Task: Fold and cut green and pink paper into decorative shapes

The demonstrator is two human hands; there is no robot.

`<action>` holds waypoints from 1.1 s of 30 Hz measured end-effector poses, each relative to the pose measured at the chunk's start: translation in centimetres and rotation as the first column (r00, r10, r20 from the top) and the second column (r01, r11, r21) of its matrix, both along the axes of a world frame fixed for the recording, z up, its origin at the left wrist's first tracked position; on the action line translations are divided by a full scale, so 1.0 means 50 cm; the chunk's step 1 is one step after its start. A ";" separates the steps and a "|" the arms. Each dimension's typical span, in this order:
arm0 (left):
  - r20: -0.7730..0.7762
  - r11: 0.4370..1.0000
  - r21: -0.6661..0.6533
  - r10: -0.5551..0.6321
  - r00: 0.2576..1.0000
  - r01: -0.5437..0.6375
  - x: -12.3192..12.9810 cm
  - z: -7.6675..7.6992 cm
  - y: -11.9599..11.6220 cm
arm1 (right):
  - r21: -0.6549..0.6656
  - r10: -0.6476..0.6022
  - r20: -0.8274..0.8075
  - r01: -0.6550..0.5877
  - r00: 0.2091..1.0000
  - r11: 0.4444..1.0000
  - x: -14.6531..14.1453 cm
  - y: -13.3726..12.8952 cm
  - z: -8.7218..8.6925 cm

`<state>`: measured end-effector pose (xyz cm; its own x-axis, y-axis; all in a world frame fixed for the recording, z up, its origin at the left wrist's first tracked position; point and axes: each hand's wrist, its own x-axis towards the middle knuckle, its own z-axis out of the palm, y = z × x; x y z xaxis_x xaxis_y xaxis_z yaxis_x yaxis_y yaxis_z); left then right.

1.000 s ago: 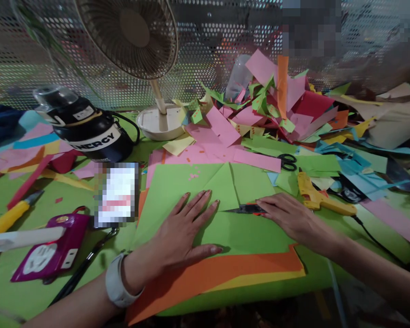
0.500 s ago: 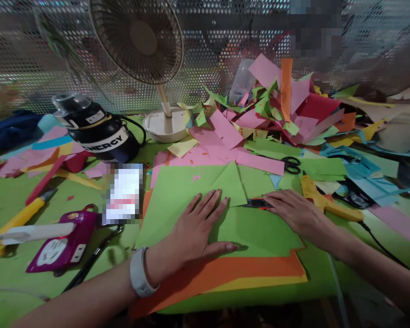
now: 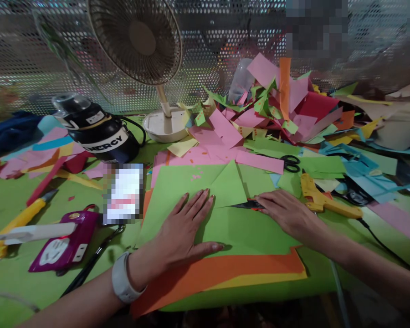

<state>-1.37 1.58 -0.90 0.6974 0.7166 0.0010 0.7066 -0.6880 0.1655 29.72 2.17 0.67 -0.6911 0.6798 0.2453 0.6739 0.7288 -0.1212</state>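
Observation:
My left hand [image 3: 186,228] lies flat with fingers spread on a green paper sheet [image 3: 259,232], pressing near its left half. A pale watch band circles that wrist. Fingers closed, my right hand [image 3: 283,209] grips a craft knife [image 3: 244,204] with a dark pointed blade and red edging; its handle is mostly hidden. The blade points left along the lower edge of a lifted triangular green flap [image 3: 230,187]. Orange paper [image 3: 246,266] and yellow paper [image 3: 259,280] show beneath the green sheet, towards me.
Black scissors [image 3: 291,164] and a yellow glue gun [image 3: 310,196] lie at the right. Paper scraps [image 3: 225,130] heap behind. A fan [image 3: 164,125], a black bottle [image 3: 105,136], a blurred bright rectangle [image 3: 125,196], a purple pouch [image 3: 68,241] and a yellow cutter [image 3: 23,218] stand or lie leftward.
My left hand has slid left and slightly towards me across the green sheet. My right hand and the craft knife have moved a little left, its tip farther along the flap's edge.

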 end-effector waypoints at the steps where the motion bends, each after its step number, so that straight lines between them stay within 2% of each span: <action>1: 0.002 1.000 -0.002 0.000 1.000 0.000 0.000 0.000 0.000 | -0.018 0.006 -0.004 -0.006 1.000 1.000 0.000 -0.002 0.003; 8: 0.001 1.000 -0.011 0.007 1.000 -0.007 -0.001 0.000 0.000 | -0.063 -0.012 -0.035 0.010 0.999 0.998 0.013 -0.013 0.006; 15: -0.014 1.000 -0.017 0.013 1.000 -0.013 0.000 0.003 0.000 | 0.007 0.009 -0.014 -0.009 1.000 1.000 -0.013 -0.005 -0.005; 20: -0.002 1.000 -0.019 0.002 1.000 -0.002 -0.002 0.000 0.001 | -0.005 0.031 -0.027 -0.031 0.999 1.000 -0.012 -0.014 0.007; 24: 0.000 1.000 -0.023 0.003 1.000 -0.003 -0.002 -0.001 0.001 | -0.013 0.020 -0.031 -0.020 0.999 1.000 -0.008 -0.018 0.003; 28: 0.018 1.000 -0.016 0.002 1.000 -0.002 -0.001 0.002 0.000 | -0.033 -0.003 -0.030 0.002 1.000 0.999 -0.021 -0.013 -0.002; 33: 0.026 0.999 -0.035 0.008 1.000 -0.007 0.000 0.001 0.000 | -0.068 0.010 -0.059 -0.014 0.998 0.998 -0.033 -0.012 0.008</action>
<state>-1.39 1.59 -0.85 0.6920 0.7218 -0.0057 0.7069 -0.6760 0.2082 28.08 1.58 1.05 -0.6849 0.6883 0.2392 0.6557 0.7253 -0.2097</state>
